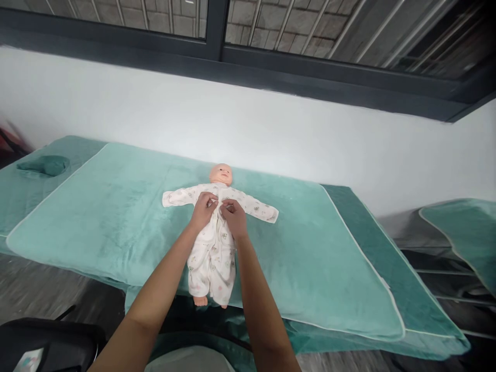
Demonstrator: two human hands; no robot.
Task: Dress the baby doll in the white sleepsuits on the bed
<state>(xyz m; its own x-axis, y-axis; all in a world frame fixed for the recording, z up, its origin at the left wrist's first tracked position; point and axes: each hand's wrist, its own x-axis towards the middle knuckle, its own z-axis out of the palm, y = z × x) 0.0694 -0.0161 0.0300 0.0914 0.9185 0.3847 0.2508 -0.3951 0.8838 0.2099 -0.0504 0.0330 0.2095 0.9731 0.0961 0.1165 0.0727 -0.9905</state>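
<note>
A baby doll lies on its back on the green bed, head toward the wall and feet at the near edge. It wears a white patterned romper with long sleeves spread out to both sides. At the chest, my left hand pinches the front edge of the romper. Just beside it my right hand also has its fingers closed on the romper's front opening. The fingertips of both hands nearly meet, and what exactly lies between them is too small to make out.
A green padded bed with a white-piped cover runs along the white wall. A dark green face hole is at its left end. A black stool or case stands at lower left. Another green-covered bed is at right.
</note>
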